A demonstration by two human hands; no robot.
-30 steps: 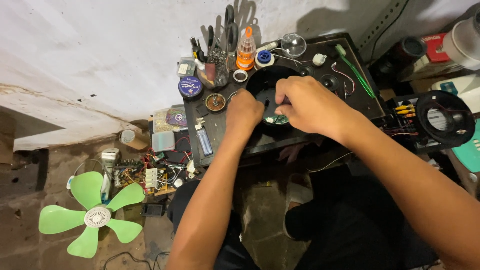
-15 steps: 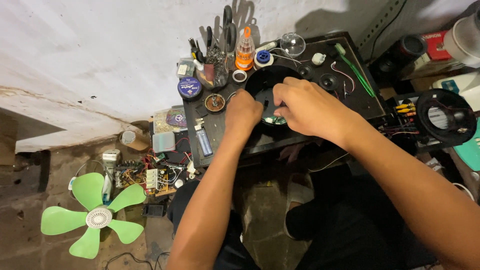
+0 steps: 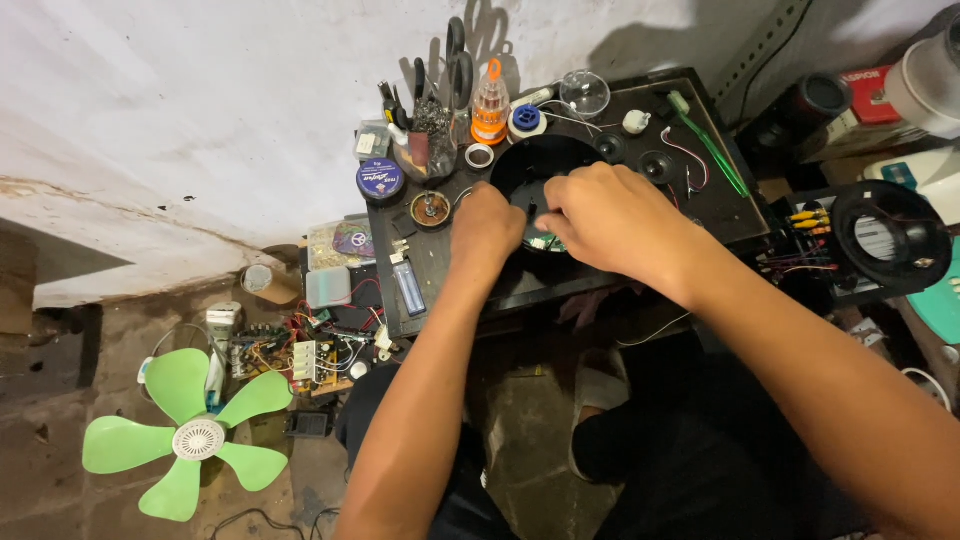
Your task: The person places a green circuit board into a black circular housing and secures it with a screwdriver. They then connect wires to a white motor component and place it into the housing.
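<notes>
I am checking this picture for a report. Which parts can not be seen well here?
- Head view: the small green board is mostly hidden under the right hand.
- The fingertips of the left hand are curled out of sight.
- The round black housing is half covered by both hands.
- The white container is cut off by the right edge.

1. I see that both forearms are bare, with no sleeves reaching into view.
2. The left hand (image 3: 487,228) and the right hand (image 3: 605,215) wear no gloves, rings or watch.
3. On the legs I see dark, black-looking clothing.
</notes>
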